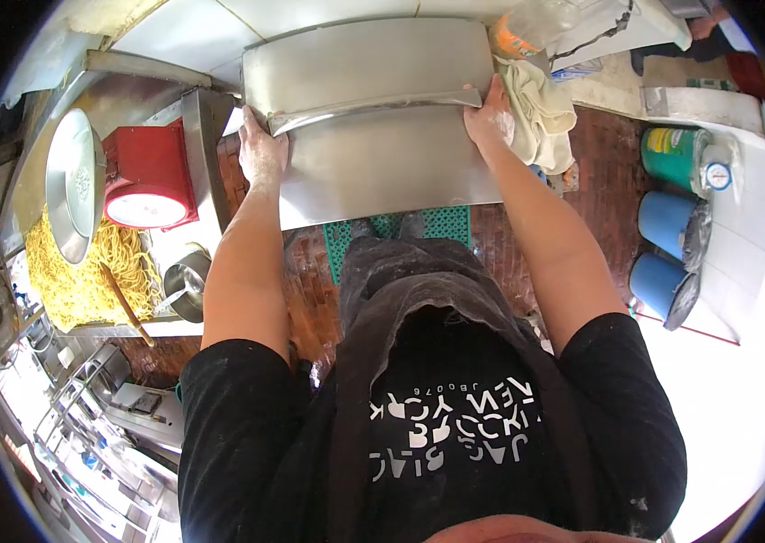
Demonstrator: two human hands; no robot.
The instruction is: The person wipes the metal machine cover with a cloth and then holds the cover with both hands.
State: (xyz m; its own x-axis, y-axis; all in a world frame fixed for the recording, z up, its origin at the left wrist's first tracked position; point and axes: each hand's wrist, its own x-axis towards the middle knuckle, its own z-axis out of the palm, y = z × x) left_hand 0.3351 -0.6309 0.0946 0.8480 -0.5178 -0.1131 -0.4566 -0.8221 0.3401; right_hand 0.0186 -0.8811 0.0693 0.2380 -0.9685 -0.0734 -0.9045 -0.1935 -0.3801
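Note:
In front of me is a wide stainless steel cover (382,167) with a raised lip running across its middle. My left hand (263,149), dusted with white powder, is closed on the left end of that lip, its fingers partly out of sight. At the lip's right end my right hand (491,118) grips the cover's edge, also with white powder on it. A cream cloth (536,109) hangs just right of my right hand. What lies beneath the cover is hidden.
Left stand a red scale (149,172), a metal pan (75,185), yellow noodles (84,285), a wooden stick (126,303) and a metal pot (187,285). Blue bins (661,285) line the right wall. A green mat (337,249) lies underfoot. A plastic bottle (532,27) sits upper right.

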